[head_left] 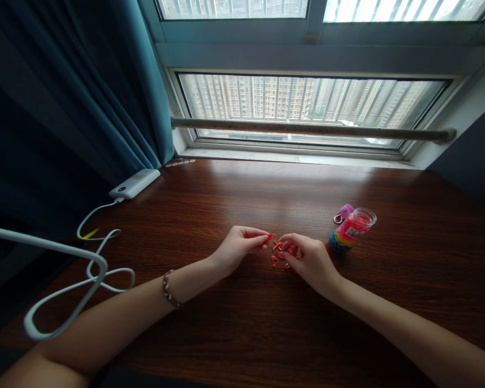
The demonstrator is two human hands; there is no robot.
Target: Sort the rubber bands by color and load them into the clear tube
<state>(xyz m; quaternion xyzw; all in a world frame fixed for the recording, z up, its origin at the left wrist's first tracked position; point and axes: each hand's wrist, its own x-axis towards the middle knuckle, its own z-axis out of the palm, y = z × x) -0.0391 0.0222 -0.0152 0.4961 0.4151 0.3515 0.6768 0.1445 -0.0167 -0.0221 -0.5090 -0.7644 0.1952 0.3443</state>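
Two-handed handling of small pieces, shown at the middle of a glossy dark-brown wooden tabletop (210, 205). My left hand (240, 245) closes thumb against index finger on a tiny bright-red piece (270, 236), only its end showing beyond the fingertips. My right hand (313, 261) curves over a loose pile of thin red looped pieces (275, 261), apparently elastic, which lies just right of and slightly nearer than the left fingertips. The right thumb and index finger stand narrowly apart; I cannot tell whether the fingers behind them hold a piece. For good control, I judge, the left pinch should be firm but shallow, leaving the red end exposed, while the right fingertips meet one loop at its edge, since tangled loops may drag their neighbours along. Resting both wrists low would steady such fine work. To the right and farther back stands a clear open-mouthed jar with multicoloured contents (348, 233), a pink cap-like piece with a loop (346, 210) just beyond it; a gentle right elbow path avoids knocking either.
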